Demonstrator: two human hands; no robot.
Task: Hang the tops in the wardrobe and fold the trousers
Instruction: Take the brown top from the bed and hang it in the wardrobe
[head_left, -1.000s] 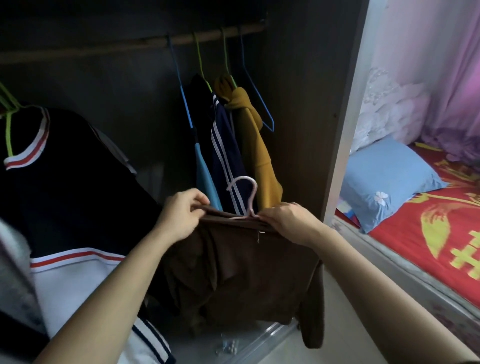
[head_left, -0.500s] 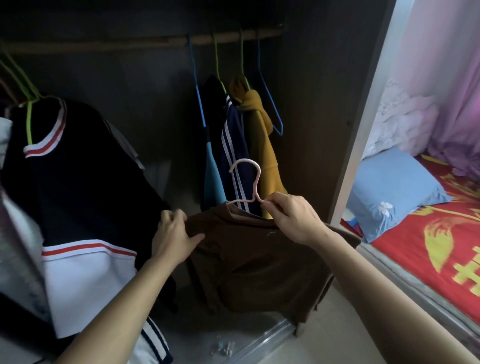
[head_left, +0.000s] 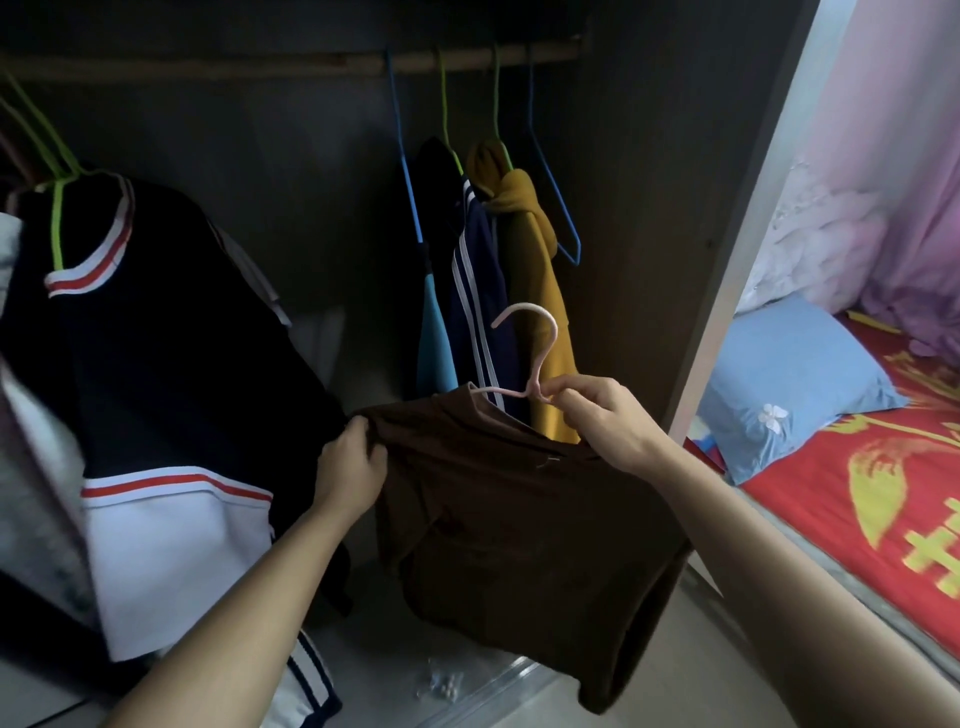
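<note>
Nearest us, the left hand (head_left: 353, 462) has its fingers curled into a bunch of cloth at one shoulder of the brown top (head_left: 519, 530), which sags below both hands. Just right of those fingers, the right hand (head_left: 602, 421) pinches the pink hanger (head_left: 524, 364) between thumb and forefinger at the base of its hook, the other fingers folded beneath. The hook stands free above the fingertips, caught on nothing. One hanger arm runs from the pinch into the collar. Whether the other arm sits fully in the shoulder under the left fingers we cannot tell, as cloth hides it.

We judge the step in hand to be hanging this top: it is on its hanger, or nearly, and not yet on the rail (head_left: 260, 67).

Beyond the right fingertips hang a navy striped top (head_left: 478, 291) and a mustard top (head_left: 540, 291). Beyond and left of the left fingers hangs a black top with red and white trim (head_left: 156, 338). High above both hands the rail of the wardrobe (head_left: 649, 234) is bare between the two groups.

The next move calls for the left fingers to release the shoulder once it sits square, and for the right pinch to lift the hook over that bare stretch, hanger kept level
</note>
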